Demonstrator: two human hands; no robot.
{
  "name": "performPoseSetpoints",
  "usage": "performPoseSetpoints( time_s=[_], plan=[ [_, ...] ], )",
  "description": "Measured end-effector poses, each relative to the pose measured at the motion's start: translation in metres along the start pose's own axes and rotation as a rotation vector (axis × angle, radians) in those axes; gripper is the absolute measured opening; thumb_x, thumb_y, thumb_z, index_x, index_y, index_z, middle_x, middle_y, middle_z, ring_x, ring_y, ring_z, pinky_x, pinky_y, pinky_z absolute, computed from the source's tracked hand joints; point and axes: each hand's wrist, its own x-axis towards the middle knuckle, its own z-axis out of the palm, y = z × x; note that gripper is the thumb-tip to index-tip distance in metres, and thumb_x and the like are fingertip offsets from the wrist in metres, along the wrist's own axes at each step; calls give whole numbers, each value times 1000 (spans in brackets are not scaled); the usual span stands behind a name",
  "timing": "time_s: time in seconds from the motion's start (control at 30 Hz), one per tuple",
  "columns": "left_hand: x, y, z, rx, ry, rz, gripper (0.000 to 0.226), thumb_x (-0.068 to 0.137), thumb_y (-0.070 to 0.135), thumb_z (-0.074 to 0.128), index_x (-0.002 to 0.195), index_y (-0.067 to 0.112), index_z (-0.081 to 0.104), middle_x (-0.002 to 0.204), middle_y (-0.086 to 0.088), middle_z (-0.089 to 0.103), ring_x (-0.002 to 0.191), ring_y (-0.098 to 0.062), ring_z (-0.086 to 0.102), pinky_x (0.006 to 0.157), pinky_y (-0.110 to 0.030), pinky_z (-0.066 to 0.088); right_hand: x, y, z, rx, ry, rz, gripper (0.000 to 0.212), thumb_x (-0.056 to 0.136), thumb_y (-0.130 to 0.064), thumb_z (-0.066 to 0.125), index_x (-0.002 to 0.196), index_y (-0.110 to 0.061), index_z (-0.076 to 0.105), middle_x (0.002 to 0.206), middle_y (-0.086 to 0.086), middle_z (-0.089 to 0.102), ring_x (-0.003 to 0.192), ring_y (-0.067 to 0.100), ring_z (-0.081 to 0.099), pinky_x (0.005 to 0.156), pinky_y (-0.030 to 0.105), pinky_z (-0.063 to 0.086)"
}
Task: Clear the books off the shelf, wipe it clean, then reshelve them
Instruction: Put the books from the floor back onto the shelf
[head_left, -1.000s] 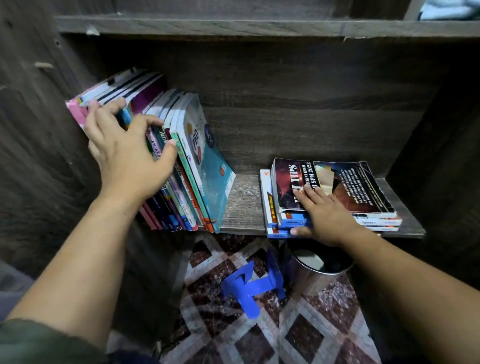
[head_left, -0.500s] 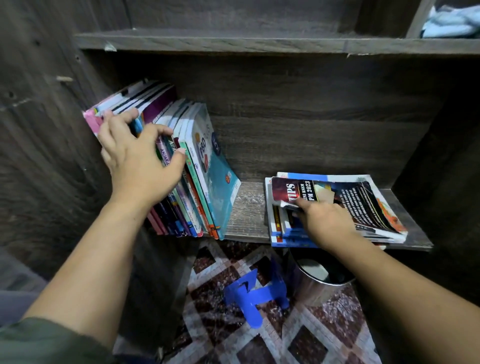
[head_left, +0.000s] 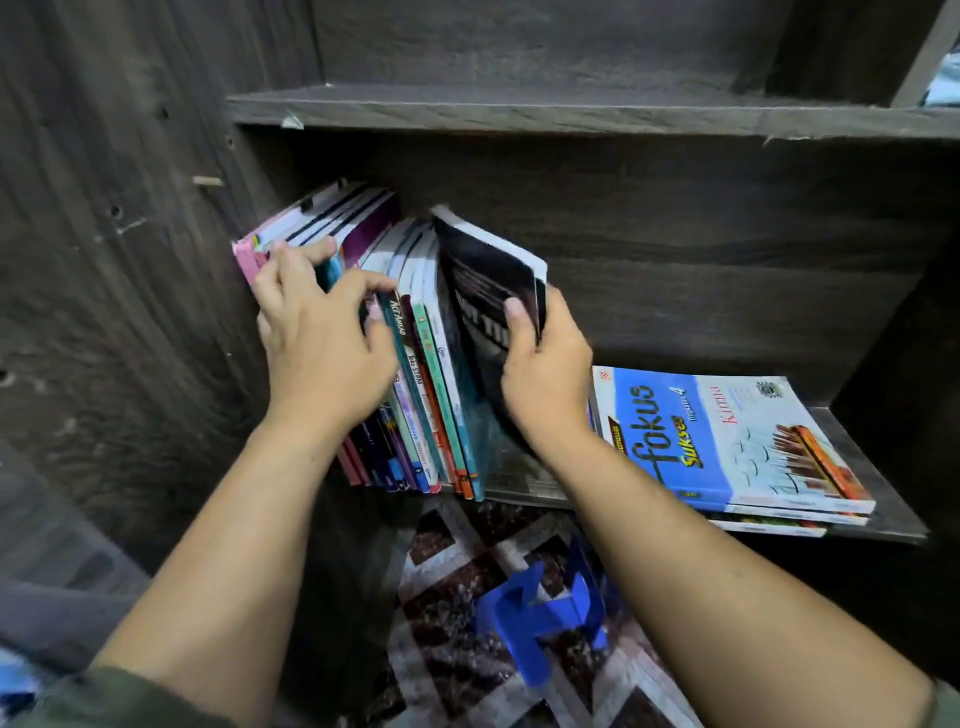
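A row of leaning books (head_left: 415, 364) stands at the left end of the dark wooden shelf (head_left: 883, 519). My left hand (head_left: 322, 348) rests against their spines, fingers curled over the top edges of the leftmost ones. My right hand (head_left: 545, 374) grips a dark-covered book (head_left: 488, 280), thumb on its cover, holding it upright against the right side of the row. A flat stack of books (head_left: 727, 447) with a blue and white cover on top lies at the right end of the shelf.
A blue plastic object (head_left: 540, 618) lies on the patterned floor (head_left: 467, 597) below the shelf. Another shelf board (head_left: 571, 109) runs above. The wooden side panel (head_left: 130, 260) closes off the left.
My right hand lifted the dark book off the flat stack and carried it left, standing it against the row. The blue and white cover is now on top of the stack.
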Motion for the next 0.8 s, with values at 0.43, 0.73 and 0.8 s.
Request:
performPoseSetpoints(
  time_s=[0.43, 0.73, 0.8],
  plan=[
    [-1, 3, 2, -11, 3, -11, 27, 86, 19, 56, 110, 25, 66, 141, -8, 32, 139, -35, 16, 111, -58, 22, -30, 39, -6, -501, -994, 227, 91, 99, -26, 51, 143, -50, -24, 139, 16, 51, 108, 25, 60, 94, 37, 45],
    [0, 6, 5, 27, -19, -25, 31, 80, 21, 61, 110, 26, 61, 142, -9, 29, 141, -37, 13, 113, -58, 19, -31, 59, -10, -465, -852, 209, 82, 96, -31, 58, 145, -59, -2, 144, 15, 47, 112, 27, 60, 99, 41, 45],
    [0, 4, 4, 38, -25, -8, 32, 80, 21, 61, 111, 27, 61, 141, -10, 29, 140, -38, 14, 113, -58, 19, -25, 60, -19, -581, -876, 131, 76, 95, -34, 59, 149, -51, 9, 141, 13, 50, 114, 27, 58, 100, 40, 46]
  ],
)
